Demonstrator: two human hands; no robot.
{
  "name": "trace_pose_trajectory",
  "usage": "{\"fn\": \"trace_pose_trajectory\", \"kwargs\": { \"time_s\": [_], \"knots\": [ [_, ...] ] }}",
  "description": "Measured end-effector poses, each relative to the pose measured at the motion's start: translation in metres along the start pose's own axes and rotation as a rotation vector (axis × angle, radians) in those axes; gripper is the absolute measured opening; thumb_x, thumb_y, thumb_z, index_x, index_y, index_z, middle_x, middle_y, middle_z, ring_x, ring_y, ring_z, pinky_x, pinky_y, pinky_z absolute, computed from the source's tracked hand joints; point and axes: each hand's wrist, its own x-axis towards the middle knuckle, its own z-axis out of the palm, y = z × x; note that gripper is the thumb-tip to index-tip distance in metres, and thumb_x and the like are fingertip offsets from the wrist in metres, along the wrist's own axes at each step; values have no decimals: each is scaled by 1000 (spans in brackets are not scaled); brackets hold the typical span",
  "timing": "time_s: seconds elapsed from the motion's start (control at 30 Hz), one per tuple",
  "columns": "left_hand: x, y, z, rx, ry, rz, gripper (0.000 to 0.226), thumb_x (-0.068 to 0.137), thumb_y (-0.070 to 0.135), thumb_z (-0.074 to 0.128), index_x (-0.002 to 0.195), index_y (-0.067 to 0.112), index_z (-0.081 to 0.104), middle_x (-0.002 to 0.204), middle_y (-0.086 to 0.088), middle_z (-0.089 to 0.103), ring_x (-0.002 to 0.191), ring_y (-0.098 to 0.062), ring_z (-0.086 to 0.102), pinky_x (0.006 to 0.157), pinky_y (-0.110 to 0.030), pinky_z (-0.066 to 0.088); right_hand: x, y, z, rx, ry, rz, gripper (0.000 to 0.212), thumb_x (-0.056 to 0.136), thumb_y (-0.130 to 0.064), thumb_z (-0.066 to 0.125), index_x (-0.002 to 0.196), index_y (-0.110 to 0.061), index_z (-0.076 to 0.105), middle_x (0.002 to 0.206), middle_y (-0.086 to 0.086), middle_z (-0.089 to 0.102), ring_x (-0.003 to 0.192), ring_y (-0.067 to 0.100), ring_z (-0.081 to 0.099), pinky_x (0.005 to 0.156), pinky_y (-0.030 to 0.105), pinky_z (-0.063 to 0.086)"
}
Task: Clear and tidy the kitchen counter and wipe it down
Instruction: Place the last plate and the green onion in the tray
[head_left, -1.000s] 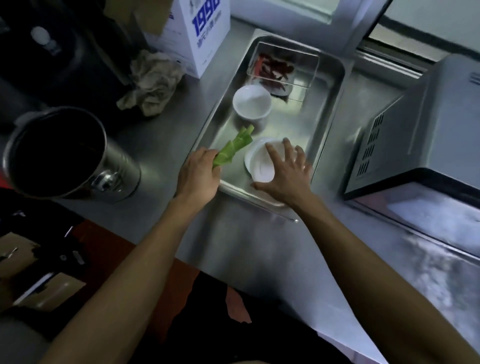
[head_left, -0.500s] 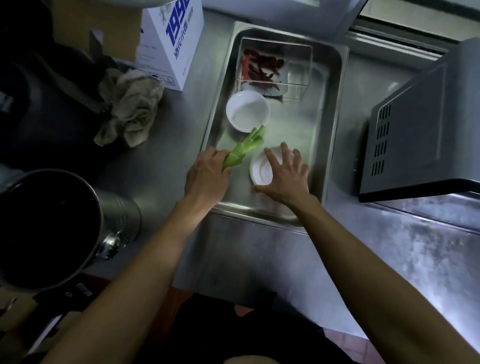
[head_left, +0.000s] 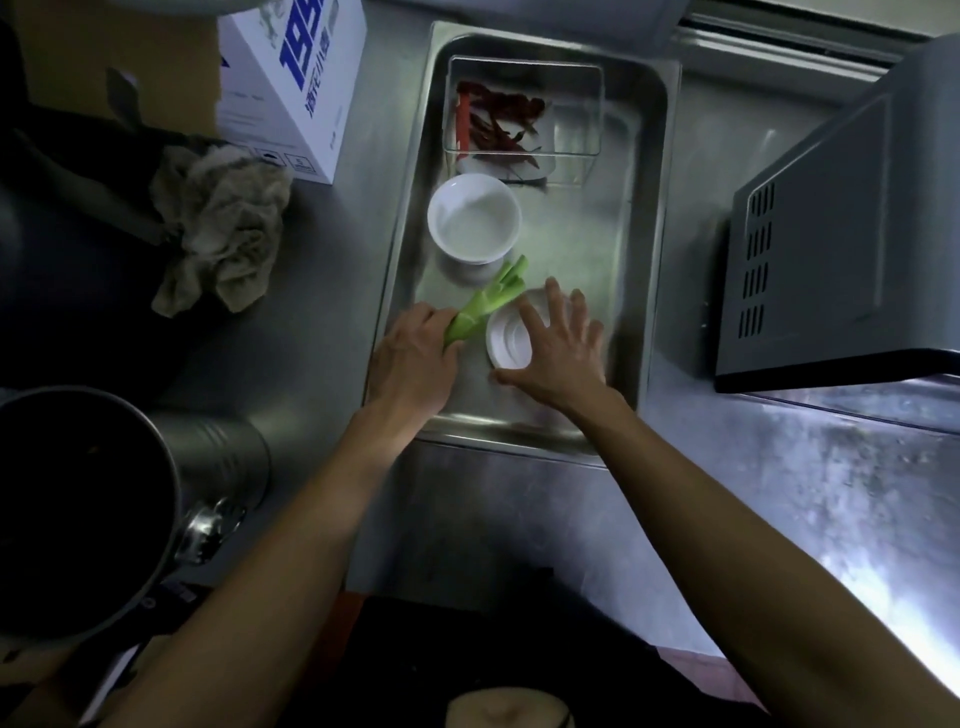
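A steel tray lies on the steel counter. My left hand grips a bunch of green stalks at its base, over the tray's near left part. My right hand rests with spread fingers on a small white dish that lies upside down in the tray. Farther back stand a white bowl and a clear box of dried red chillies. A crumpled grey rag lies on the counter to the left.
A white carton with blue print stands at the back left. A large steel pot sits at the near left. A grey microwave occupies the right side. Bare counter lies in front of the tray.
The view has swung over the tray. Both hands stay at the tray's near end, the left still gripping the stalks, the right still on the dish.
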Motion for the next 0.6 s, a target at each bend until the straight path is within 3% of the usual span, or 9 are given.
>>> {"fn": "trace_pose_trajectory", "kwargs": {
  "time_s": [0.13,0.3,0.43,0.6],
  "knots": [
    [4,2,6,5,-13,23,26,90,22,62,116,20,63,107,-3,58,100,-25,56,79,-37,48,-8,4,-3,41,23,-3,108,76,-73,65,157,-36,4,166,5,-13,151,37,-11,118,62,10],
    [14,11,20,5,-53,60,21,90,20,62,110,16,64,103,-8,57,92,-29,56,74,-41,49,-34,16,-16,132,162,35,88,86,-52,67,156,-30,18,166,6,5,152,32,6,118,55,21],
    [19,29,30,23,-104,80,29,93,25,61,120,14,62,108,-9,58,96,-30,55,76,-43,48,-46,24,-20,154,281,-14,80,88,-39,67,155,-26,25,165,9,16,150,34,16,114,53,31],
    [27,55,45,29,-137,149,33,91,24,65,121,12,63,111,-12,61,98,-34,57,82,-47,48,-41,33,-18,184,275,-78,67,91,-24,65,151,-17,36,162,15,21,148,37,21,112,54,36]
  ]
}}
